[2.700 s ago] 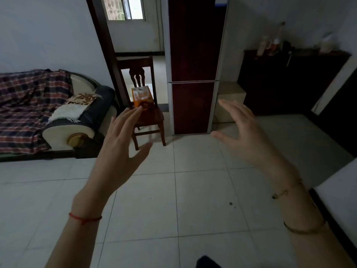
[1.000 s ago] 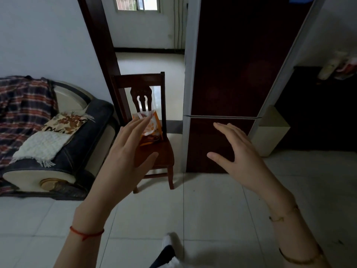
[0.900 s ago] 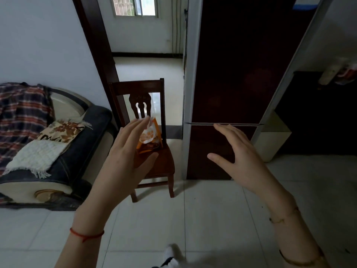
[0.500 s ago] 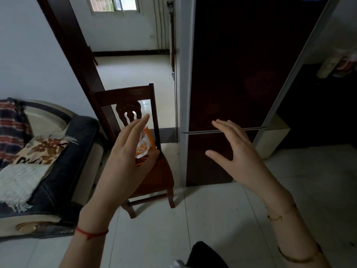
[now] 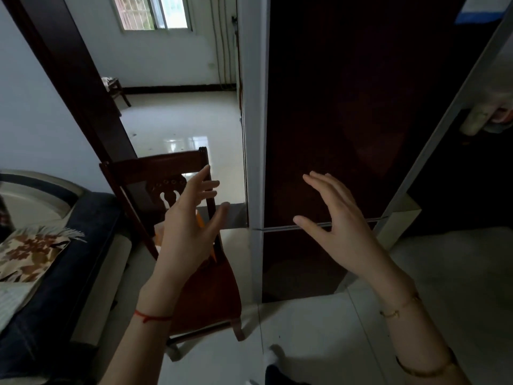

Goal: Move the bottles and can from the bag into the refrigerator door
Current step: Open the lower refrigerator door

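Both your hands are raised in front of you, empty and touching nothing. Your left hand (image 5: 191, 226) is spread, fingers fanned and thumb out, palm turned rightward; it sits in front of the back of the wooden chair (image 5: 205, 287) and hides most of what stands on the seat. A red string (image 5: 151, 318) circles that wrist. Your right hand (image 5: 337, 223) is spread too, fingers loosely extended, palm facing left and slightly down, hovering in front of the refrigerator (image 5: 347, 120) near the seam (image 5: 277, 228) between its upper and lower doors, with no contact visible. Two thin bracelets ride on the right forearm. The bag (image 5: 206, 247) shows only as slivers of orange behind your left palm, on the chair seat against the backrest; the bottles and can cannot be made out. Refrigerator: dark glossy doors, both closed, pale grey trim on the left edge, standing just right of the chair. Chair sits beside a dark doorframe (image 5: 69, 79); beyond it a bright tiled room with a barred window (image 5: 151, 12). Sofa (image 5: 50, 273) at left, navy arm, with a floral cushion (image 5: 27, 254) lying on it. At far right, a dark cabinet with blurred items on top, too unclear to name. Pale tiled floor (image 5: 319, 334) underfoot
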The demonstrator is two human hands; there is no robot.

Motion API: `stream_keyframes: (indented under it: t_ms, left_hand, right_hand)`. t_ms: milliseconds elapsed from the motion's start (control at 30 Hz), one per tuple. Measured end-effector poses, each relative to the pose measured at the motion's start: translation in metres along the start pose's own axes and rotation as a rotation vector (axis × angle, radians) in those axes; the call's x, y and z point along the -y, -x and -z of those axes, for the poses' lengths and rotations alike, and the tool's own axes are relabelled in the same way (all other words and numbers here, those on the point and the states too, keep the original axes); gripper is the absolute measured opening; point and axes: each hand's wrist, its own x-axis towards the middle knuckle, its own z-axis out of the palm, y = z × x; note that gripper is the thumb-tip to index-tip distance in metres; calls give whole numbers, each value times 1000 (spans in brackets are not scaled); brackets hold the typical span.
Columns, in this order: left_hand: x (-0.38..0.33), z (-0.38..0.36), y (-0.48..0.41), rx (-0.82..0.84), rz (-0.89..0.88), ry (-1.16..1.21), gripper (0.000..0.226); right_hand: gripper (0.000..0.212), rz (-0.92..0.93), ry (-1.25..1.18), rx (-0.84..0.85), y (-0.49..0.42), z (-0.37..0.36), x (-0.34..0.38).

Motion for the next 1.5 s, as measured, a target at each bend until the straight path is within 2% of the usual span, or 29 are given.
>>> stream_keyframes:
  t_ms: [333,600,800,1067,1500]
  left_hand:
    - [14,-72,-142,-48,43,152,66]
    - [29,-111,-207,-93,139,225,72]
    - [36,-122,-228,-85,85,267,52]
    - [44,-112,-238,-177,94,290,31]
    - [43,-92,-234,-101,39,277,21]
  right_hand:
    - [73,73,11,-89,-111,11,-43]
    - [78,109,33,-99,-168,1,-59]
    - [78,118,44,-104,-192,-12,-62]
    - [78,70,59,-129,-201,-26,-55]
    - [80,-81,95,-172,-195,-51,-29]
